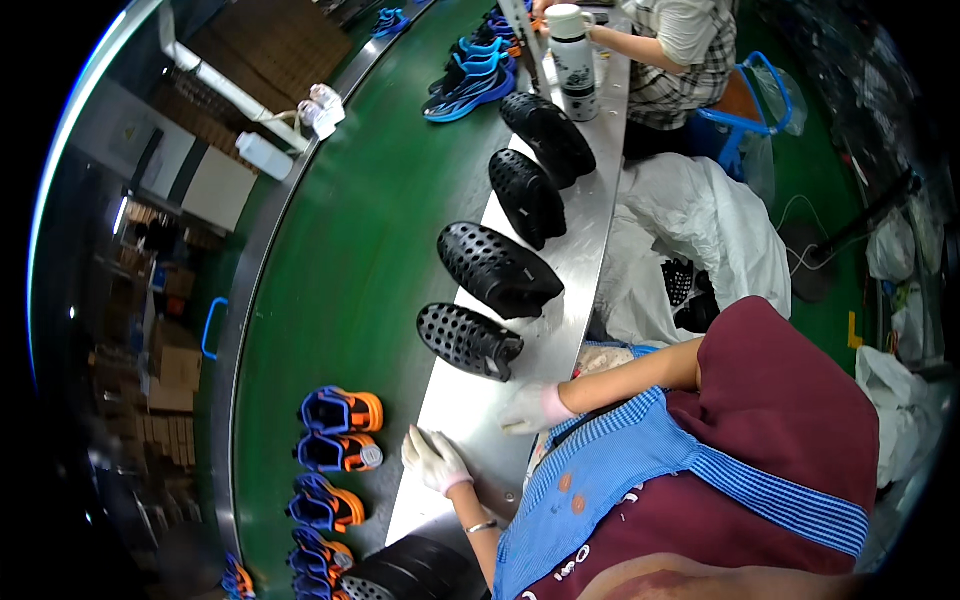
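Down at the steel surface (470,400), both hands wear pale gloves and hold nothing. The left hand (433,458) lies flat with fingers spread near the surface's edge beside the green belt (350,250). The right hand (530,408) rests loosely curled on the bare metal, just below the nearest black perforated shoe (468,340), close to it but not touching. Three more black perforated shoes (525,195) lie in a row farther up the same surface, each well apart from the hands. At the row's far end stands a white flask (573,60). On the belt to the left of the left hand sit blue and orange shoes (340,445), lined up one below another. Farther up the belt lie blue shoes (470,85). Right of the surface a white bag (700,230) holds more black pieces. Beyond it another person (680,50) in a checked shirt sits at the surface.
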Motion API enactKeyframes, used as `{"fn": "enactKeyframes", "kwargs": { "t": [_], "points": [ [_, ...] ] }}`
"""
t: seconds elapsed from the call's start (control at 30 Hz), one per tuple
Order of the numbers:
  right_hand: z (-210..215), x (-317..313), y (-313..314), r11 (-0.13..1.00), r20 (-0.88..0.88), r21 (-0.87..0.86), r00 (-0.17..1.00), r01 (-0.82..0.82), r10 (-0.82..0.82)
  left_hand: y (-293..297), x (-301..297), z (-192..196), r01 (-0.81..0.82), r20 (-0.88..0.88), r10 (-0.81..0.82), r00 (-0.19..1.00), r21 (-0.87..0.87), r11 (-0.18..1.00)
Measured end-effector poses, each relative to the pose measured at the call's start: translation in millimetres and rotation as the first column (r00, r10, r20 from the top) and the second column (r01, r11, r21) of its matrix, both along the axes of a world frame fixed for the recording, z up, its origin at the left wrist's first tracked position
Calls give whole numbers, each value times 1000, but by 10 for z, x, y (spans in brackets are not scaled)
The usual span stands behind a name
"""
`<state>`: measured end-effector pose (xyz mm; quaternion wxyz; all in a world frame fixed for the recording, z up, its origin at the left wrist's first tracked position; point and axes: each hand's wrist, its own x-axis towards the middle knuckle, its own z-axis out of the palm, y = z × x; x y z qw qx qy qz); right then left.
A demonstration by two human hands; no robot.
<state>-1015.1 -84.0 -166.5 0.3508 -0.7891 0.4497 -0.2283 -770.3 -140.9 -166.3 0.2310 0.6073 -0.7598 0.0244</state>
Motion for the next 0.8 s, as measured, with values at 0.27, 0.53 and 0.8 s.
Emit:
{"fn": "enactKeyframes", "kwargs": {
  "t": [0.27, 0.53, 0.8],
  "points": [
    [-16, -48, -6, 1000, 66, 26, 998, 9, -11, 15, 33, 19, -12, -26, 14, 1000, 73, 997],
    [-18, -104, -55, 999, 126, -4, 991, -40, 40, -16, 3, -19, -53, -46, 57, 997, 95, 994],
    [-104, -80, -59, 1000, 134, -2, 991, -20, 20, -83, 17, -59, -75, -6, 76, 997, 110, 991]
  ]
}}
